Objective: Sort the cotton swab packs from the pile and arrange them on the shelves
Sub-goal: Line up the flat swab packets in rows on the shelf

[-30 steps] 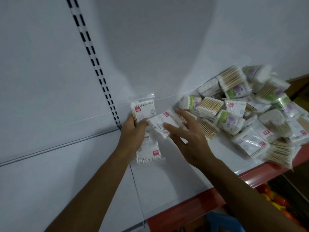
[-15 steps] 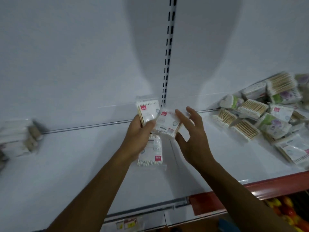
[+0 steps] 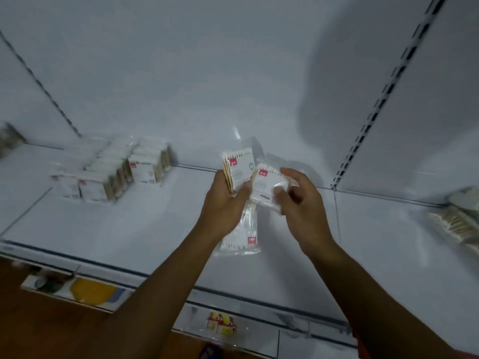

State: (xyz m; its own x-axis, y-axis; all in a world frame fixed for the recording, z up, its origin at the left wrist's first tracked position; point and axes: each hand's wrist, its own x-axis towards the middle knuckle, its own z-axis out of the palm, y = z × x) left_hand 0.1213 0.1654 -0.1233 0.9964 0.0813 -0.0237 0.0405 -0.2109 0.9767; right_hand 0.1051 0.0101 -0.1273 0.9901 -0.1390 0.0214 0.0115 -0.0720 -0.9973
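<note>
Head view shows me the left hand (image 3: 223,211) gripping a stack of swab packs (image 3: 239,169) above the white shelf (image 3: 145,229), the right hand (image 3: 302,203) pinching one more pack (image 3: 267,187) just beside it, and arranged packs (image 3: 114,172) standing far left.

white, red-tagged swab packs (image 3: 239,170) fanned upright above the shelf (image 3: 145,229); one more (image 3: 267,187) tilted beside them; another (image 3: 242,235) hanging beneath; arranged rows (image 3: 114,172) far left; pile (image 3: 458,218) far right.
</note>
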